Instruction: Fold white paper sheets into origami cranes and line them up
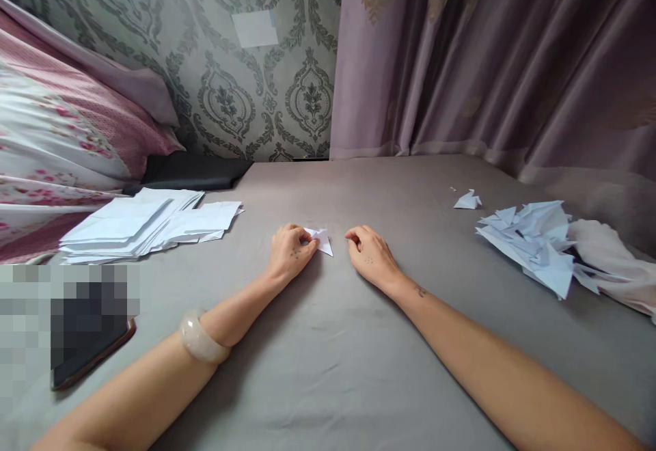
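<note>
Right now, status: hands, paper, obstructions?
Left hand pinching small folded white paper. Right hand apart, fingers curled. Pile of folded white paper far right, away from hands.

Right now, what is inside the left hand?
A folded paper sticks out from the left hand; the part behind the fingers is covered, so its full shape can't be seen.

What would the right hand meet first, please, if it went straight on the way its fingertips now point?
The right hand would probably meet the folded white paper in the left hand, though depth is hard to judge.
</note>
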### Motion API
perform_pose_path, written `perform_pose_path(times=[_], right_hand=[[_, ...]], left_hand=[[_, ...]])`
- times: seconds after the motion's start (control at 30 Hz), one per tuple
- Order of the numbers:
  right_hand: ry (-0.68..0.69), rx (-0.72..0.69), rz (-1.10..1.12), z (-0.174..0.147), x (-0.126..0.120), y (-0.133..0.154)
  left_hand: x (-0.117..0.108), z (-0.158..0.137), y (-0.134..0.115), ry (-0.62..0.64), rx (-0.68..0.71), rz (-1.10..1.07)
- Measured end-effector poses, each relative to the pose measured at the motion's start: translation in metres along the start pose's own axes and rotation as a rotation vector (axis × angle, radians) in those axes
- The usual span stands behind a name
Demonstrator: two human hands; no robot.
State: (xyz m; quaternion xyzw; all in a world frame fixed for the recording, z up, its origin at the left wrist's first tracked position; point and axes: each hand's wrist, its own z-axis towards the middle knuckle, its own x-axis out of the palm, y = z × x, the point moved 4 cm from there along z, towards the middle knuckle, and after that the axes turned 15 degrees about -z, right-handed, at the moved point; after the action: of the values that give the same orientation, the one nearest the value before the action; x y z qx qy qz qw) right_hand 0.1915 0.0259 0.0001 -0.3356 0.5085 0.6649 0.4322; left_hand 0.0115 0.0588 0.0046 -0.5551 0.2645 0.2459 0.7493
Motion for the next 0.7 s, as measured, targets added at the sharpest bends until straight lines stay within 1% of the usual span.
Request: perform_pose_path(times=[0.07, 0.13, 0.2, 0.23, 0.3, 0.37, 0.47, 0.6, 0.7], right_hand=[[-0.006, -0.001, -0.027, -0.002, -0.001, 0.002], [-0.002, 0.003, -0.081, -0.005, -0.002, 0.004], [0.009, 0.004, -0.146, -0.008, -0.003, 0.008], [0.015, -0.002, -0.176, -0.010, -0.004, 0.010], [0.028, -0.019, -0.218, -0.012, -0.005, 0.013], [0.042, -0.026, -0.242, -0.013, -0.006, 0.015], [0.038, -0.032, -0.260, -0.013, -0.005, 0.015], [0.037, -0.031, -0.254, -0.013, -0.003, 0.011], [0.018, -0.042, -0.218, -0.014, -0.001, 0.009]], left_hand=[[-0.004, 0.009, -0.001, -0.045, 0.013, 0.007], [-0.010, 0.027, -0.006, -0.111, 0.015, 0.026], [-0.013, 0.052, -0.013, -0.154, -0.041, 0.034], [-0.012, 0.066, -0.018, -0.173, -0.046, 0.029], [-0.004, 0.093, -0.030, -0.196, -0.080, 0.009], [0.015, 0.117, -0.041, -0.149, -0.117, -0.022], [0.051, 0.146, -0.057, -0.121, -0.131, -0.043], [0.100, 0.175, -0.074, -0.086, -0.135, -0.059], [0.130, 0.191, -0.084, -0.073, -0.122, -0.039]])
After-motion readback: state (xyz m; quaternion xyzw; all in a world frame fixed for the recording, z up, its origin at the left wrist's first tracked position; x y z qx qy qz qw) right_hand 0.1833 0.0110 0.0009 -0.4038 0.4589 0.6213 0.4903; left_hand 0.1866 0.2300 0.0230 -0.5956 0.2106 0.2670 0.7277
